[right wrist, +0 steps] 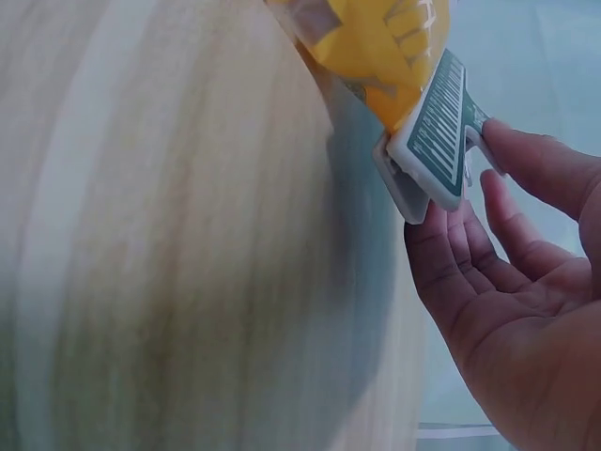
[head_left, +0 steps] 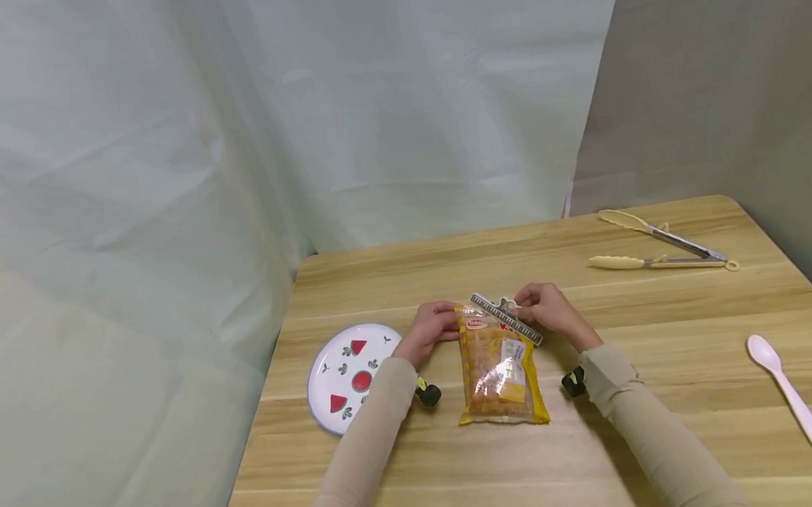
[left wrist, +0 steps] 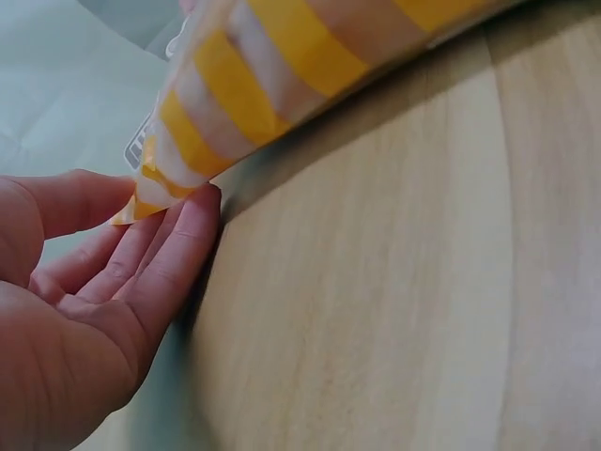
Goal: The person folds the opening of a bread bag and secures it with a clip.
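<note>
A clear and yellow food bag (head_left: pixel 484 372) with a white label lies on the table in the head view. Across its far end sits a slanted bag clip (head_left: pixel 506 319) with a piano-key pattern. My left hand (head_left: pixel 432 330) pinches the bag's far left corner between thumb and fingers; the left wrist view shows the yellow-striped edge (left wrist: pixel 235 94) there. With thumb and fingers my right hand (head_left: pixel 549 311) grips the clip's handle. In the right wrist view the clip (right wrist: pixel 437 132) has its jaws over the yellow bag end, and my right fingers (right wrist: pixel 460 254) reach beneath it.
A white plate (head_left: pixel 322 369) with watermelon pictures stands left of the bag, partly behind my left sleeve. Cream-tipped tongs (head_left: pixel 685 264) lie spread at the back right. A pink spoon (head_left: pixel 785 390) is near the right edge of the wooden table (head_left: pixel 661 393).
</note>
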Demonstrator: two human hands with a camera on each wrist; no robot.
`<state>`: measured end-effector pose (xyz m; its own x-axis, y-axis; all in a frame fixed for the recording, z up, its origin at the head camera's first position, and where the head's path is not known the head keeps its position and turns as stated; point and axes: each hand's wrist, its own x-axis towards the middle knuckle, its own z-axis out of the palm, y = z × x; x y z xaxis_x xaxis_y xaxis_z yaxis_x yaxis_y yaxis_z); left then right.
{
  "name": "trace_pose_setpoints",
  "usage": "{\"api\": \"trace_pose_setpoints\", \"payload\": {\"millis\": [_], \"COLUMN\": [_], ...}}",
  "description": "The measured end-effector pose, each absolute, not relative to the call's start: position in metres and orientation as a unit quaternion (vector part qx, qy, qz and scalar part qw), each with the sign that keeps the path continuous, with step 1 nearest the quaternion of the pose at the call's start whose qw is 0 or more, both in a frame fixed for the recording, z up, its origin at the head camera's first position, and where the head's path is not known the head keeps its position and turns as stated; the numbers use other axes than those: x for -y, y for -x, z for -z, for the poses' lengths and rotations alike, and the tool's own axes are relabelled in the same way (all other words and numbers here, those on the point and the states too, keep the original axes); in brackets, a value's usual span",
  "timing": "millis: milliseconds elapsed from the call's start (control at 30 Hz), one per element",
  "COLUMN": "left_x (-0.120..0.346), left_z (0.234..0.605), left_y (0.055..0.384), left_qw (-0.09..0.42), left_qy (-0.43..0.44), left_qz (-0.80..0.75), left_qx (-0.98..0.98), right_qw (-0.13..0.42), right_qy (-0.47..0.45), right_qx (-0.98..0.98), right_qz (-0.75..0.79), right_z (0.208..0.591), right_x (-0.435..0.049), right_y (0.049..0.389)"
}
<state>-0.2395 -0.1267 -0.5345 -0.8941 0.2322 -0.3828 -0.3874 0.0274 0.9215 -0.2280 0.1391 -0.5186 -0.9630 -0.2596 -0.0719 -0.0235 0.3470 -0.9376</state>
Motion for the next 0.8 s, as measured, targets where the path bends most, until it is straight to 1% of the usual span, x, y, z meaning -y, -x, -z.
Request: {"api": "trace_pose_setpoints", "payload": {"millis": [333,500,700,800], "left_x": [0.124,0.121,0.116,0.114], "left_z": [0.527,0.524,0.521,0.52], "left_y": [0.241,0.242,0.241,0.239], "left_qw": [0.198,0.178,0.139,0.13], "left_qy": [0.009,0.004,-0.003,0.001], "left_qz": [-0.651,-0.621,-0.566,-0.56], "left_qx": [-0.733,-0.764,-0.813,-0.818], "right_qw": [0.079,0.084,0.099,0.104], "right_qy": [0.105,0.096,0.084,0.084], "right_qx": [-0.856,-0.873,-0.885,-0.887], "right_qz": [0.501,0.471,0.448,0.441], "right_z": [0.519,0.519,0.52,0.52], "right_x": [-0.139,-0.14,-0.141,-0.141], "right_y": [0.232,0.232,0.235,0.235]}}
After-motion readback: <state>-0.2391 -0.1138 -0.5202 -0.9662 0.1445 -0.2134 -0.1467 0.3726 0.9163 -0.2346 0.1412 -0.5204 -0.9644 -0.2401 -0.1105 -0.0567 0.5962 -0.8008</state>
